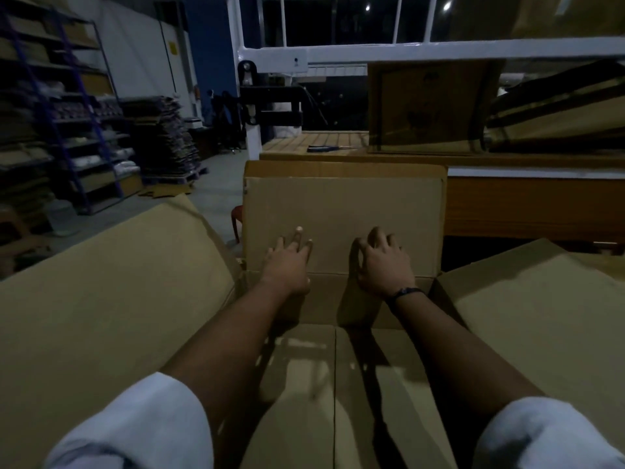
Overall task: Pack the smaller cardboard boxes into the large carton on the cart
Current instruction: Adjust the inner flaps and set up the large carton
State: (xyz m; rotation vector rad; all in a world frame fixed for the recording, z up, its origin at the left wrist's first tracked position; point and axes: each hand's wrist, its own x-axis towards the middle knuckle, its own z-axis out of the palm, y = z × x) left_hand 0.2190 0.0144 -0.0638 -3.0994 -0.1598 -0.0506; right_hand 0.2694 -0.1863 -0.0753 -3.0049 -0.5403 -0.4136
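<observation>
The large carton (341, 299) stands open in front of me, its bottom flaps meeting at a seam. Its far flap (341, 204) stands up, and wide side flaps spread out at the left (101, 299) and right (541, 306). My left hand (287, 262) lies against the far flap with straight fingers. My right hand (384, 262) rests on the same flap near the fold, fingers loosely bent, holding nothing. A smaller cardboard box (429, 106) stands on the wooden table (507, 198) behind the carton.
A white metal frame (439, 50) crosses above the table. Scissors (324, 148) lie on the table top. Blue shelving (67, 123) with cardboard stock fills the left wall, with a stack of flat cartons (165, 140) beside it. A red stool leg (236, 221) shows left of the carton.
</observation>
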